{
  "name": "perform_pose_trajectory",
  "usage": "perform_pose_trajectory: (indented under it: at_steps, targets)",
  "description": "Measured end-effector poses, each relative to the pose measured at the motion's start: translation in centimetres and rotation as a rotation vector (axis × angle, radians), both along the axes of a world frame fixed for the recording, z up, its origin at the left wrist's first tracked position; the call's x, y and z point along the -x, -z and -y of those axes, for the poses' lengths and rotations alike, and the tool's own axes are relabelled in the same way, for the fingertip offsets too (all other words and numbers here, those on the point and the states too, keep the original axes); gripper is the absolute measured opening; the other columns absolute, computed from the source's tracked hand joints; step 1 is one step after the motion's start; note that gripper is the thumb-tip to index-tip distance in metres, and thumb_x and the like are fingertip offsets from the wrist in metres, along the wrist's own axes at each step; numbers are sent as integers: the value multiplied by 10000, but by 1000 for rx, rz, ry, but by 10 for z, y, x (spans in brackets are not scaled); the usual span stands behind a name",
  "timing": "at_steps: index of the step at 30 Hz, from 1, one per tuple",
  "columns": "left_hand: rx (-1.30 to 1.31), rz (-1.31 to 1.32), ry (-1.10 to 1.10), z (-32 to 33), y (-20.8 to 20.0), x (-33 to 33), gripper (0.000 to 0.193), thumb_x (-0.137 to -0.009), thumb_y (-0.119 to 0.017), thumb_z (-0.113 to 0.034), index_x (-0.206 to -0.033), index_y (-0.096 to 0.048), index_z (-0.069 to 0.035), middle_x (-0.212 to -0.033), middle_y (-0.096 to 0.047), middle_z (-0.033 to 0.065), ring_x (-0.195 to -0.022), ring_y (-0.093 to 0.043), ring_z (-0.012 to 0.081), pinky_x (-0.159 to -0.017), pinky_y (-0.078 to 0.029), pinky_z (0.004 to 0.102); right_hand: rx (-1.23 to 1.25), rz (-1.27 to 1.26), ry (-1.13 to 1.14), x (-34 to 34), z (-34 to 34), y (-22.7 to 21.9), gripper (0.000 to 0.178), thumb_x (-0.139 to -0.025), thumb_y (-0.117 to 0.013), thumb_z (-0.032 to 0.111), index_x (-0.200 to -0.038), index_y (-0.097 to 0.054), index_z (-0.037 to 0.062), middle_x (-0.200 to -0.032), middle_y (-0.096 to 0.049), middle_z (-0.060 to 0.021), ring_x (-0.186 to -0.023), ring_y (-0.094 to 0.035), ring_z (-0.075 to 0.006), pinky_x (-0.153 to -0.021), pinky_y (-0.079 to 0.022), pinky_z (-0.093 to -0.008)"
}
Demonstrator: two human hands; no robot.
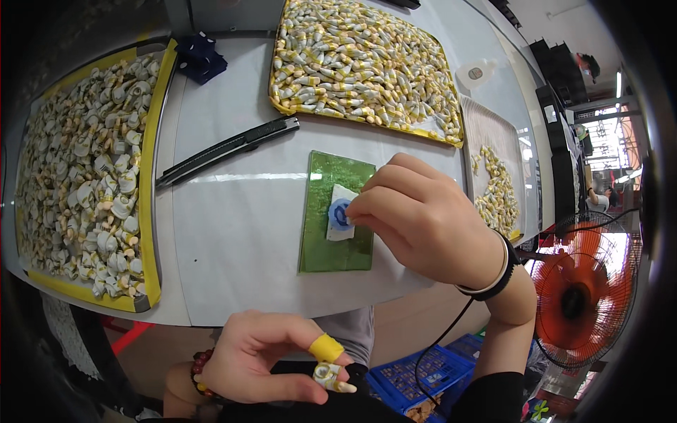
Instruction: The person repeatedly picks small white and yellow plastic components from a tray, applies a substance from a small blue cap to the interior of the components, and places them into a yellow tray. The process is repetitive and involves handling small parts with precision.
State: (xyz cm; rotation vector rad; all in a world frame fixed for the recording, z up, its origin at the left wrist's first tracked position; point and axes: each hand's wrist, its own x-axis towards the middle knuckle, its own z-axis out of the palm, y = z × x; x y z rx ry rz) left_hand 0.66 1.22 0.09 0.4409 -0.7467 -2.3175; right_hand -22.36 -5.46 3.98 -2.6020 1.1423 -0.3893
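Observation:
My left hand (264, 359) is closed at the lower middle, with yellow tape round its index finger. Thumb and index finger pinch a small white-and-yellow piece (327, 376) that has a round hollow end and a cream tip. My right hand (427, 215) is pinched at the right edge of a blue round piece (339, 213) with a darker blue ring. Whatever its fingertips hold is hidden. The blue piece lies on a small white pad (341, 235), which rests on a green rectangular mat (317, 257) on the table.
At left, a yellow-edged tray (151, 204) is heaped with similar pieces. A second full tray (273, 95) stands at the back, a lighter tray (486, 120) at right. A black utility knife (229, 149) and dark blue cloth (200, 59) lie leftward. An orange fan (575, 299) stands right.

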Motion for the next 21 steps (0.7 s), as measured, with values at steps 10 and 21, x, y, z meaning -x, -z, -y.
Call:
perform_pose_trajectory:
  at_steps: [10,21]
  targets:
    - [639,275,-257,3,9,-3,381,-631,-832,-93,-930,-612,-8,-840,-657,145,-783,-643,236,-767,-536,368,-126,395,89,-10,-33,-28,199,-623,-678,-26,-816,-640,3,-732,-591,-88,-630,-581,-231,-551,-483,-307]
    - [931,385,-423,3,1,7,365,-615,-840,-93,-892,-605,-60,-845,-663,102,-751,-637,197,-735,-552,366,-173,570,179,-28,-75,-29,181,-618,-740,-55,-712,-621,45,-702,-642,-77,-554,-613,-205,-493,-515,-290]
